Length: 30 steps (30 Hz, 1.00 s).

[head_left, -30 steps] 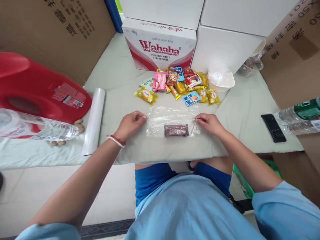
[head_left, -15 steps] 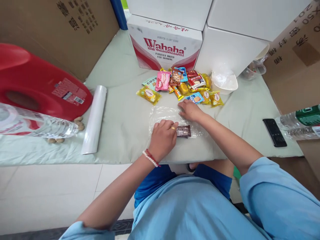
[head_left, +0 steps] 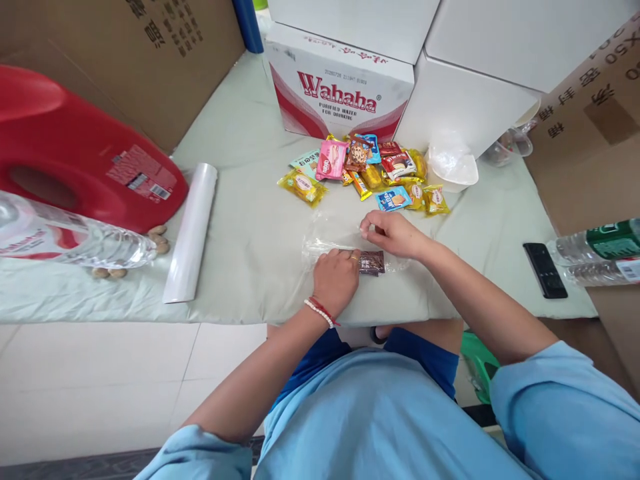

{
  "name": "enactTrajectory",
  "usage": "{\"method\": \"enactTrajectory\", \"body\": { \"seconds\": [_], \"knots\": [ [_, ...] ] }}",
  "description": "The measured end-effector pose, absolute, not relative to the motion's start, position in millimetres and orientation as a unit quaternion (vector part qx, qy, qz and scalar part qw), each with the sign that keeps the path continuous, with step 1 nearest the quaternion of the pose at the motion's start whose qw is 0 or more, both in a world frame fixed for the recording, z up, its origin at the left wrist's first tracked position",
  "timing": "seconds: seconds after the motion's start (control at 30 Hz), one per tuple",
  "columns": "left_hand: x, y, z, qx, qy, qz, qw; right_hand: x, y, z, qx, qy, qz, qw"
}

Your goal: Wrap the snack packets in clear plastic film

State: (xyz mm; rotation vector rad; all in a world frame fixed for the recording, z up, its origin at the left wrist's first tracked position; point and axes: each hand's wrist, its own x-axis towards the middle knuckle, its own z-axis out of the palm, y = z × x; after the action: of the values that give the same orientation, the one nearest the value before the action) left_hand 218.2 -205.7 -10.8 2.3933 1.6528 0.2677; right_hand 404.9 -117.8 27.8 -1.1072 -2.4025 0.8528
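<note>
Left hand (head_left: 336, 280) near table edge (head_left: 250, 319) — room leftward

I see the person's left hand (head_left: 336, 277) over a dark brown wrapped bar (head_left: 373, 263) on thin clear plastic film (head_left: 320, 249); right hand (head_left: 394, 235), at the bar's one o'clock, pinches film. Around the bar: colourful wrapped-snack heap (head_left: 371, 177) at twelve, glossy white roll (head_left: 191, 233) at nine, black rectangular phone (head_left: 545, 270) at three, big red plastic jug (head_left: 85, 140) at ten.

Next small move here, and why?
Probably draw the clear plastic toward the body over the brown packet with the right hand: its fingertips are at the plastic, which spreads beyond the packet's far side, while the left hand covers the packet's left end.
</note>
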Motion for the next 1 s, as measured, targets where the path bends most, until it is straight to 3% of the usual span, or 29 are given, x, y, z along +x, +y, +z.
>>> {"method": "enactTrajectory", "body": {
  "seconds": [0.2, 0.47, 0.57, 0.77, 0.87, 1.0],
  "knots": [
    [207.8, -214.7, -31.4, 0.746, 0.624, 0.216, 0.084, 409.0, -187.6, -1.4, -0.335, -0.880, 0.285, 0.177],
    [143.2, -206.4, -38.5, 0.439, 0.715, 0.511, 0.186, 395.7, -213.6, -24.9, -0.355, -0.928, 0.103, 0.033],
    [136.7, -181.4, -29.6, 0.485, 0.720, 0.451, 0.207, 392.3, -214.8, -21.0, -0.333, -0.941, 0.064, 0.013],
    [145.7, -178.9, -22.6, 0.665, 0.693, 0.153, 0.235, 396.8, -213.8, -10.3, -0.327, -0.931, 0.150, 0.064],
    [132.9, -194.8, -14.5, 0.678, 0.683, 0.134, 0.237, 400.1, -209.6, -9.5, -0.324, -0.911, 0.223, 0.125],
    [122.2, -207.6, 4.6, 0.598, 0.663, 0.243, 0.381, 397.9, -205.5, -12.2, -0.327, -0.896, 0.258, 0.152]
  ]
}}
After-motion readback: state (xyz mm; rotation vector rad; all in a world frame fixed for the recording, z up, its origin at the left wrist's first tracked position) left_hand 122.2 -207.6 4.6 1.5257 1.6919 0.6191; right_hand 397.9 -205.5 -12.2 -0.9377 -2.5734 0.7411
